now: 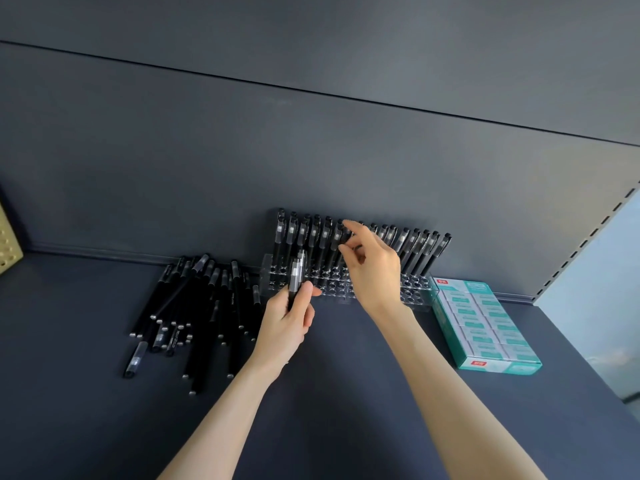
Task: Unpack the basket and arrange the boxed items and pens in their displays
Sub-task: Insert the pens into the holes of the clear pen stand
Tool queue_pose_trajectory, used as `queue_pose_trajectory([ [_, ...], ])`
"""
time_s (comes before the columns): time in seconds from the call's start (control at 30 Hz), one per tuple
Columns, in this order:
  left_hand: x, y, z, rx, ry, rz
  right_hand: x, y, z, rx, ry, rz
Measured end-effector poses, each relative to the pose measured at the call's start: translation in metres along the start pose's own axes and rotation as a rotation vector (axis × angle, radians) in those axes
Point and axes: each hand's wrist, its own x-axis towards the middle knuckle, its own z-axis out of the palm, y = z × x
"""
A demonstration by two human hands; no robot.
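Observation:
A clear acrylic pen rack (414, 296) stands against the dark back wall, its rear rows filled with upright black pens (420, 249). My left hand (289, 322) grips a small bunch of black pens (297, 275) just in front of the rack's left end. My right hand (372, 266) reaches over the rack's middle and pinches the cap end of one black pen (344, 233) standing among the rear rows. A heap of loose black pens (204, 306) lies on the shelf to the left of the rack.
A teal and white display box of small boxed items (485, 323) sits to the right of the rack. A yellow perforated holder (8, 244) shows at the left edge. The dark shelf surface (346, 393) runs toward me; a slotted upright (585, 244) bounds the right.

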Motion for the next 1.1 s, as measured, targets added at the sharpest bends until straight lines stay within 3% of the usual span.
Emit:
queue_pose_trajectory([
  [0.1, -0.002, 0.002, 0.001, -0.003, -0.082, -0.015, -0.008, -0.007, -0.012, 0.235, 0.015, 0.128],
  [0.23, -0.006, 0.003, 0.005, -0.009, -0.237, -0.056, -0.019, -0.018, -0.025, 0.569, -0.275, 0.3],
  [0.3, -0.007, 0.003, 0.007, -0.01, -0.293, -0.072, -0.023, -0.018, -0.029, 0.641, -0.325, 0.33],
  [0.5, -0.006, 0.0, 0.005, -0.024, -0.297, -0.07, -0.024, -0.011, -0.037, 0.791, -0.113, 0.422],
  [0.67, -0.005, -0.003, 0.007, -0.069, -0.27, -0.072, -0.028, -0.009, -0.039, 0.78, -0.259, 0.359],
  [0.9, 0.0, -0.002, 0.007, -0.057, -0.042, -0.11, -0.002, -0.005, -0.045, 0.48, 0.203, 0.32],
  [1.1, -0.004, -0.002, 0.006, -0.046, -0.1, -0.052, 0.011, 0.0, -0.03, 0.263, 0.23, 0.152],
])
